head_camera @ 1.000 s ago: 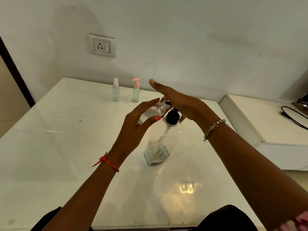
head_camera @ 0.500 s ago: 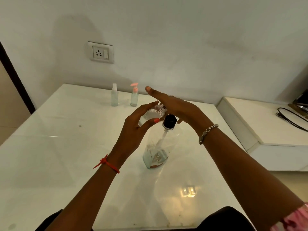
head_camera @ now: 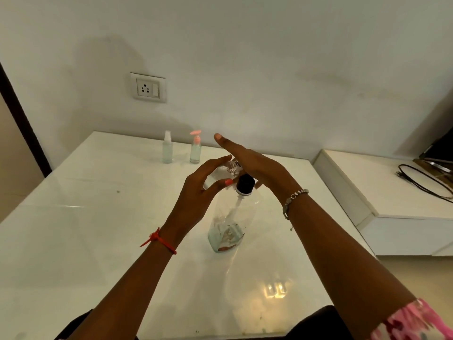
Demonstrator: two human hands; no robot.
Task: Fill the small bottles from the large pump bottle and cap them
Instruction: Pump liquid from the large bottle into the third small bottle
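The large pump bottle (head_camera: 230,224) stands upright mid-table (head_camera: 73,229), and the right hand (head_camera: 252,160) lies flat over its pump top, fingers straight. The left hand (head_camera: 196,192) curls round a small clear bottle (head_camera: 220,171) held just beside the pump, though its mouth is hidden, so contact with the spout is unclear. A spray bottle (head_camera: 167,149) and a pink-topped bottle (head_camera: 195,149) stand side by side at the table's far edge.

A thin red thread (head_camera: 159,240) is knotted round my left wrist, its loose ends sticking out. The thumbnail (head_camera: 228,182) on my left hand (head_camera: 196,195) is painted coral pink. A beaded silver bracelet (head_camera: 293,200) circles my right wrist. A pink patterned sleeve (head_camera: 411,322) with a frilly edge ends above my bare right forearm. Dark cloth (head_camera: 316,323) covers my knees.
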